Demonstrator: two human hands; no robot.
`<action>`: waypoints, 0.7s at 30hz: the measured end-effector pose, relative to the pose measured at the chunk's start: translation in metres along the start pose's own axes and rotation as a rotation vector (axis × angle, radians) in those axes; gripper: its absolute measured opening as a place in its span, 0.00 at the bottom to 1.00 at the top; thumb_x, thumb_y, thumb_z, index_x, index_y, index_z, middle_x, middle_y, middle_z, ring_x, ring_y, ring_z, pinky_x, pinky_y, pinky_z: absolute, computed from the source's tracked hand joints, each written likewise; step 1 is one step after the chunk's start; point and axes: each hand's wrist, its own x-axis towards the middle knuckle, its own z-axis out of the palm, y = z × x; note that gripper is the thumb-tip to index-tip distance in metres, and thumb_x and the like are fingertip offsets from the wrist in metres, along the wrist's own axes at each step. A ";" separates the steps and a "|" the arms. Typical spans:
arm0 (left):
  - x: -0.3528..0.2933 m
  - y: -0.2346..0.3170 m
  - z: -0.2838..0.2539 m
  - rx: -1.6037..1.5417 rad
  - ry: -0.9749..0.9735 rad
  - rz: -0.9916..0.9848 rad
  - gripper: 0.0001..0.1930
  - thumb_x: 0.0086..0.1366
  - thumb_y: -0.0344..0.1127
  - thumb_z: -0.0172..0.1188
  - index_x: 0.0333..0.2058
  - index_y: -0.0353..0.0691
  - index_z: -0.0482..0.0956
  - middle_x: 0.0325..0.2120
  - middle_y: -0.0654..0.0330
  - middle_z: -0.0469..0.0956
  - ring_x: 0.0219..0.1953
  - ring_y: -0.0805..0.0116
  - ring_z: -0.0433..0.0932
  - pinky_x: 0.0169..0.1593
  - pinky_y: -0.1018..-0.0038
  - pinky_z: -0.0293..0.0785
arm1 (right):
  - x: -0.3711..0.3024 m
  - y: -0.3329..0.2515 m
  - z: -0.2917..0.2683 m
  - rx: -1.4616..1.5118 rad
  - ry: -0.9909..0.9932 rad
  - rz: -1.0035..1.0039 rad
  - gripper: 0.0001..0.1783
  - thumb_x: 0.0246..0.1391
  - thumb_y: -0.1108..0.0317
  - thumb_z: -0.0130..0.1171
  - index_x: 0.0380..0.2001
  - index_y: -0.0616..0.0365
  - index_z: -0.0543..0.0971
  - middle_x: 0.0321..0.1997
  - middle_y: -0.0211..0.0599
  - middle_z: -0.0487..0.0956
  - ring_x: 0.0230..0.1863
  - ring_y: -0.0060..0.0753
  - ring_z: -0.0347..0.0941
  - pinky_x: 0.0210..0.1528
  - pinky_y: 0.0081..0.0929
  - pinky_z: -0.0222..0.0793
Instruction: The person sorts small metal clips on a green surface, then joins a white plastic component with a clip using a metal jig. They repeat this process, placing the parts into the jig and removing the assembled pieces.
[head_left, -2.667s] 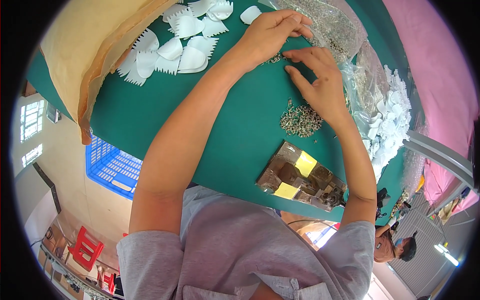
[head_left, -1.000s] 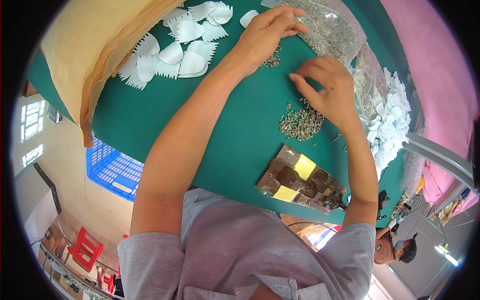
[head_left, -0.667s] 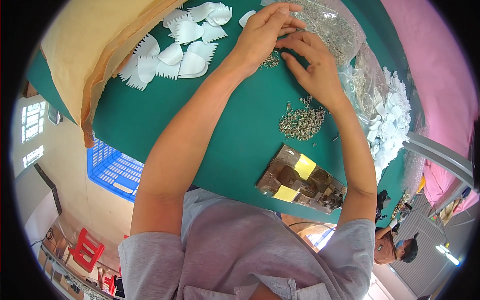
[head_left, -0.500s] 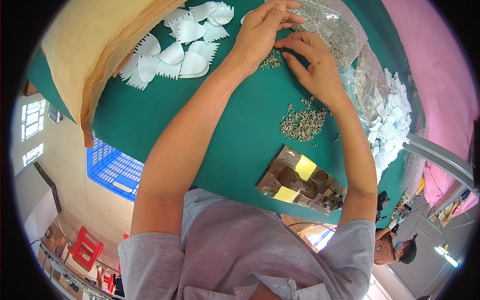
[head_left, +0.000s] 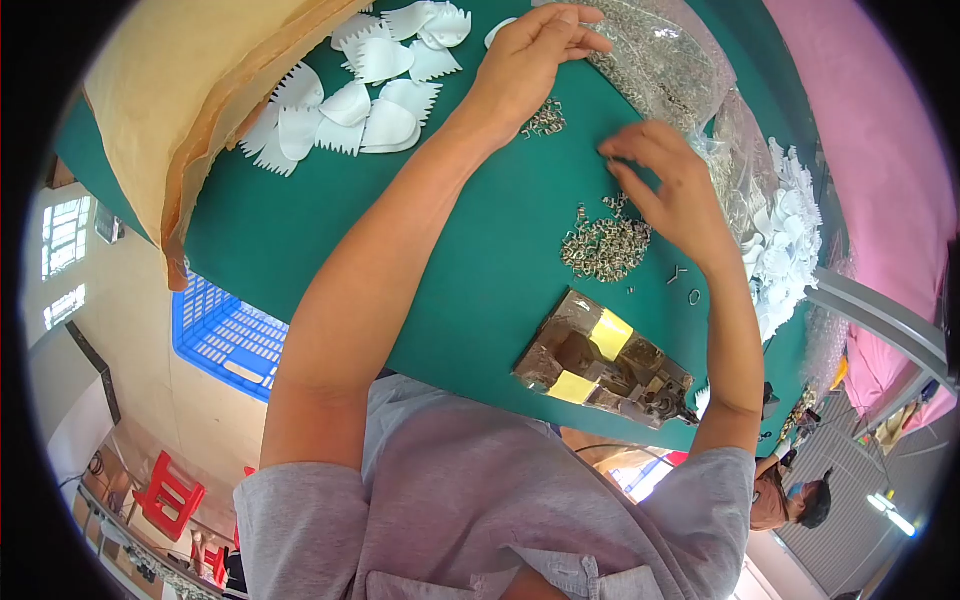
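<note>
Left of centre on the tabletop [head_left: 450, 250], white toothed pieces [head_left: 392, 125] overlap. Next, the left hand [head_left: 527, 55], fingers half-bent, small metal clips [head_left: 545, 119] by its wrist; then a larger clip heap [head_left: 606, 249] near the right hand [head_left: 668, 178], fingers curved, blurred. Whether either grips anything, I cannot tell.

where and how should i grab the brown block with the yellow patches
Probably from above with the right hand, grip across its long sides toward the left end: the brown block lies flat on the green table, longer than wide, and small fittings crowd its right end.
</note>
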 end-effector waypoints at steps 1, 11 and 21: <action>0.000 -0.002 -0.002 0.005 -0.003 0.007 0.21 0.84 0.42 0.44 0.61 0.31 0.75 0.48 0.54 0.81 0.53 0.66 0.79 0.62 0.72 0.74 | -0.006 0.000 -0.008 0.006 -0.003 -0.007 0.09 0.56 0.73 0.67 0.41 0.58 0.85 0.43 0.39 0.82 0.48 0.46 0.79 0.50 0.38 0.76; -0.005 0.011 0.006 0.029 0.012 -0.033 0.21 0.84 0.42 0.43 0.61 0.32 0.74 0.48 0.55 0.81 0.52 0.67 0.79 0.61 0.73 0.74 | 0.044 -0.001 0.027 0.044 0.150 -0.138 0.14 0.56 0.76 0.64 0.46 0.53 0.85 0.48 0.35 0.82 0.53 0.44 0.78 0.52 0.39 0.76; -0.004 0.007 0.002 0.035 -0.017 0.023 0.21 0.84 0.39 0.42 0.61 0.30 0.74 0.49 0.54 0.81 0.54 0.66 0.78 0.63 0.73 0.73 | 0.029 0.013 0.022 0.016 0.110 -0.012 0.12 0.53 0.81 0.60 0.39 0.54 0.84 0.42 0.34 0.81 0.49 0.43 0.78 0.49 0.39 0.76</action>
